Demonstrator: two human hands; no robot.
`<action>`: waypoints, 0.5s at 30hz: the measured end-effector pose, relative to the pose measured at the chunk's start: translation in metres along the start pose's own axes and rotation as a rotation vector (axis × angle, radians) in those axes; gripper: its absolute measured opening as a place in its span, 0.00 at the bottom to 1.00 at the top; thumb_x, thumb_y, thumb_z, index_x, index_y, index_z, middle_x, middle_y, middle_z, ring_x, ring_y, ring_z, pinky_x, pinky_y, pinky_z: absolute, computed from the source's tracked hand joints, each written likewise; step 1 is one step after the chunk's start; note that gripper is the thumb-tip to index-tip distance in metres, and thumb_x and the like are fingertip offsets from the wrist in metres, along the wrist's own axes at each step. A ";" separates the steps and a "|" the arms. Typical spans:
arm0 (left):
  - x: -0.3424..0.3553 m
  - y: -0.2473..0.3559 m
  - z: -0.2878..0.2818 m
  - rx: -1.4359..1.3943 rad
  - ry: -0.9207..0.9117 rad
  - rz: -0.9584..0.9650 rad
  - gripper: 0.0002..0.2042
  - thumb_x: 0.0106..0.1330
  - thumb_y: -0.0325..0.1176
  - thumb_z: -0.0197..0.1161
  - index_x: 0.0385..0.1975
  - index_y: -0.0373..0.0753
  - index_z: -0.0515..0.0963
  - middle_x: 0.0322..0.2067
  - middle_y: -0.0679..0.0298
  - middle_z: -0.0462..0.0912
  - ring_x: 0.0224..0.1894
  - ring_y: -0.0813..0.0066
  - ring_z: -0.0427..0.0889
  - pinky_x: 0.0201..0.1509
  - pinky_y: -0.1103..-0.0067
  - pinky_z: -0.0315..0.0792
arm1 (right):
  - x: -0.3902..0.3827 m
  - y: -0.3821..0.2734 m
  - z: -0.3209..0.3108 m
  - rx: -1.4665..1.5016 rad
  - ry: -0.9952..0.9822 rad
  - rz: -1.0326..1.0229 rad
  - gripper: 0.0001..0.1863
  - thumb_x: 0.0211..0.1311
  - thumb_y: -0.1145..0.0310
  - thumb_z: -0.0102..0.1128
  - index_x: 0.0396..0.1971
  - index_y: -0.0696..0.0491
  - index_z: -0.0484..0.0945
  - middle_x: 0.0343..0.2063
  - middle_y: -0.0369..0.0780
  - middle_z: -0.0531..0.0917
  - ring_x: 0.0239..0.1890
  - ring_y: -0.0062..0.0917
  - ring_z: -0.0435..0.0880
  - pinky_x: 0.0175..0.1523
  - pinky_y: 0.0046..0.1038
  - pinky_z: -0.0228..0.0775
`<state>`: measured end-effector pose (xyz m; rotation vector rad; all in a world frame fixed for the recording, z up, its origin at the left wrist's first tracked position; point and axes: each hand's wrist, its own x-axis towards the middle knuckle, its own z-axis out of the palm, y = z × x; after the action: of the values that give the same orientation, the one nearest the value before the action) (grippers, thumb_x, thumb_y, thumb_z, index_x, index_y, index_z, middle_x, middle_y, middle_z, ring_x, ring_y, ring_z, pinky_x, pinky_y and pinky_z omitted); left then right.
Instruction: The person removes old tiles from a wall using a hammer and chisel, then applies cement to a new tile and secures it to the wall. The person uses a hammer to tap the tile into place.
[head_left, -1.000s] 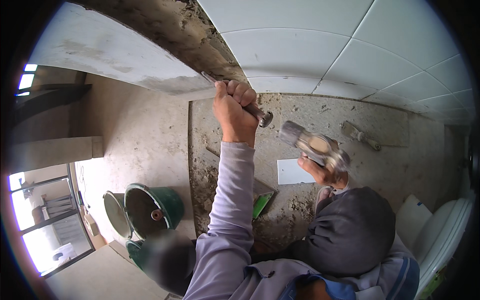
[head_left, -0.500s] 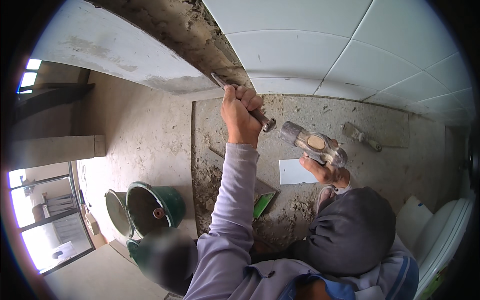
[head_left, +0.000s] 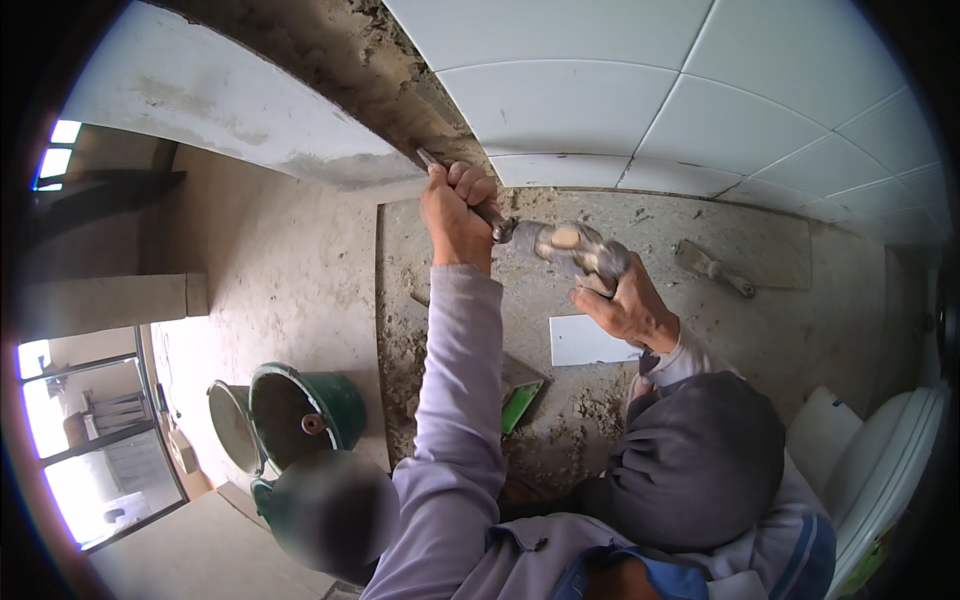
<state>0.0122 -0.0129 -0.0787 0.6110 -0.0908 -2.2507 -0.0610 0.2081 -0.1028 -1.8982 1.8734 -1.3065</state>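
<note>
My left hand is wrapped round a metal chisel. Its tip points up and left into the rough mortar strip beside the wall tiles. In my right hand is a heavy hammer, its worn head smeared by motion. The hammer's striking face is at the chisel's butt end, touching or nearly so. Most of the hammer handle is hidden behind the hand and head. Below it a white tile piece lies on the floor.
Large white tiles cover the wall above. A scraper lies on the gritty floor to the right. Green buckets stand at left; a green-edged tool lies among rubble. A white toilet is at lower right.
My right hand has swung the hammer left and up, bringing its head to the chisel's end. My left hand still grips the chisel; the whole view has shifted slightly.
</note>
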 end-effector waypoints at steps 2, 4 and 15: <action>-0.003 0.006 -0.007 0.059 0.001 -0.003 0.15 0.74 0.38 0.36 0.23 0.39 0.58 0.18 0.71 0.58 0.17 0.84 0.56 0.16 0.86 0.55 | -0.009 0.004 0.007 -0.181 0.037 -0.159 0.08 0.44 0.74 0.65 0.27 0.51 0.78 0.23 0.38 0.79 0.20 0.30 0.75 0.25 0.32 0.66; -0.013 -0.008 -0.009 0.187 -0.006 -0.033 0.14 0.74 0.37 0.37 0.23 0.41 0.58 0.18 0.71 0.57 0.16 0.84 0.55 0.16 0.86 0.55 | -0.027 -0.001 -0.002 -0.320 0.163 -0.298 0.09 0.44 0.74 0.66 0.29 0.50 0.79 0.27 0.38 0.79 0.25 0.31 0.75 0.30 0.33 0.65; -0.025 -0.021 -0.015 0.202 0.023 0.061 0.13 0.74 0.37 0.39 0.26 0.43 0.61 0.19 0.72 0.58 0.17 0.84 0.54 0.16 0.86 0.53 | -0.033 -0.030 -0.020 0.344 -0.085 0.539 0.05 0.49 0.73 0.60 0.26 0.57 0.75 0.24 0.40 0.76 0.24 0.29 0.74 0.31 0.31 0.66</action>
<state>0.0193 0.0211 -0.0871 0.7311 -0.3236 -2.1901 -0.0471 0.2520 -0.0861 -1.1537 1.7962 -1.2356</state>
